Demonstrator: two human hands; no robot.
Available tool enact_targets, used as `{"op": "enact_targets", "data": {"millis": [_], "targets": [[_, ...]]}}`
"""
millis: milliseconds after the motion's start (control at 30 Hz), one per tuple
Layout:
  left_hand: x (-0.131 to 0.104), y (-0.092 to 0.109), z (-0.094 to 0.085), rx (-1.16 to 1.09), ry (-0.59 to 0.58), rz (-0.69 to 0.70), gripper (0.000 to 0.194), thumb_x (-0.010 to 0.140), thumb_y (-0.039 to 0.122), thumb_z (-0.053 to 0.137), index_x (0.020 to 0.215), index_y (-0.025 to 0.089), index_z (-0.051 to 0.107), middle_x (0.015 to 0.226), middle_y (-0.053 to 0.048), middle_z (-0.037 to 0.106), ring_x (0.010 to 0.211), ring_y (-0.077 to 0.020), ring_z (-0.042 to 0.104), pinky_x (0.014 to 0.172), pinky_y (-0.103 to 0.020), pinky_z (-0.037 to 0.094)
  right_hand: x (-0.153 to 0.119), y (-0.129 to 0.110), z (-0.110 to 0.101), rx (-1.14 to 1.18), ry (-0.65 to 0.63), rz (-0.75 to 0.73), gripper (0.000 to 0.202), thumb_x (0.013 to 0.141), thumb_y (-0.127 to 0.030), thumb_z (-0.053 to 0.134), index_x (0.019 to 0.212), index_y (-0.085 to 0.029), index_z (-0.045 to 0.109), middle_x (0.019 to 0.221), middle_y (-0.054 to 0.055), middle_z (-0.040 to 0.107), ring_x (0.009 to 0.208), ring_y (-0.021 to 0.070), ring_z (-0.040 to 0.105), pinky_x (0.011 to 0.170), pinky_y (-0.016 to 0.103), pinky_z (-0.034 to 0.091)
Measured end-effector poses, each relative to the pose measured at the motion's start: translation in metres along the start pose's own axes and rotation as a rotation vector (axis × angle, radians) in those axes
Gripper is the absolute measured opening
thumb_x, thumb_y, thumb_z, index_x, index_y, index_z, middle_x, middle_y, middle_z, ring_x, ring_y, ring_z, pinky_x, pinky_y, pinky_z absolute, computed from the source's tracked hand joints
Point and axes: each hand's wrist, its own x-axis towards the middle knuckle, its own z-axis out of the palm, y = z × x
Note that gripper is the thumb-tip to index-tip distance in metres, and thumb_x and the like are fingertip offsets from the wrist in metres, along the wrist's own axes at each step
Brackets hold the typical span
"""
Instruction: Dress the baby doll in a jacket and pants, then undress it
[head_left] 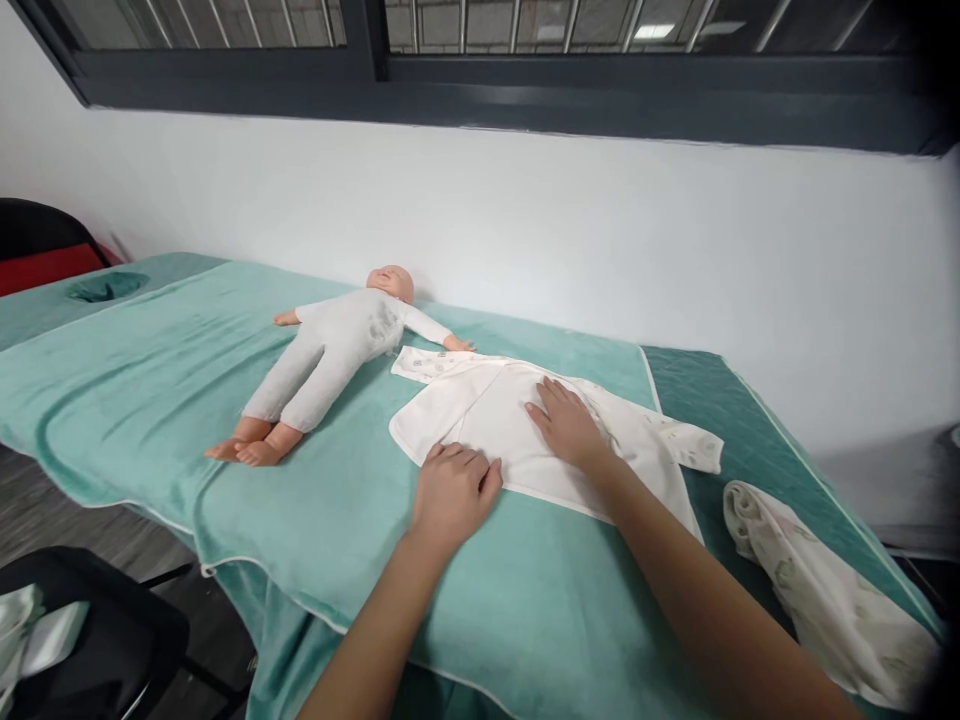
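Observation:
A small white baby garment lies spread out on the green cloth, its two sleeves stretched to left and right. My right hand rests flat on the garment's middle with the fingers spread. At the garment's lower left edge is my left hand, its fingers curled down onto the fabric; whether they pinch the edge is hidden. Beyond my left hand, a baby doll in a white suit lies on its back, head toward the wall, one hand close to the garment's left sleeve.
A rolled patterned cloth lies at the right end of the table. A black chair with white items stands at the lower left. The white wall and a dark window frame run behind the table.

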Motion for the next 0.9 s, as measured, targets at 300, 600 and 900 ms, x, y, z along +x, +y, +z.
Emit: {"op": "enact_targets", "data": {"millis": [300,600,900], "targets": [[0.003,0.001,-0.002,0.011,-0.037,-0.055,0.032,0.099,0.027,0.045,0.070,0.019,0.058,0.070,-0.002,0.063,0.072,-0.0178,0.056,0.073,-0.036,0.037,0.005,0.032,-0.004,-0.018,0.055,0.215,0.064,0.100,-0.046,0.029,0.145,-0.003,0.042,0.150,0.023,0.045,0.138,0.0373,0.041,0.112,0.050,0.033],[0.023,0.004,0.004,-0.091,-0.061,-0.057,0.020,0.097,0.020,0.045,0.103,0.020,0.065,0.101,-0.006,0.068,0.096,-0.0209,0.060,0.087,-0.036,0.046,0.000,0.022,0.000,-0.087,0.179,0.151,0.060,0.098,-0.040,0.036,0.146,-0.005,0.043,0.150,0.022,0.046,0.140,0.0348,0.039,0.114,0.049,0.031],[0.140,-0.001,0.074,-0.096,-0.323,-0.100,0.037,0.097,0.013,0.039,0.126,0.004,0.058,0.140,-0.021,0.056,0.135,-0.0265,0.048,0.112,-0.040,0.037,-0.004,0.017,0.000,-0.031,0.151,-0.001,0.053,0.100,-0.035,0.034,0.142,-0.007,0.048,0.147,0.017,0.052,0.137,0.0285,0.045,0.115,0.041,0.033]]}}
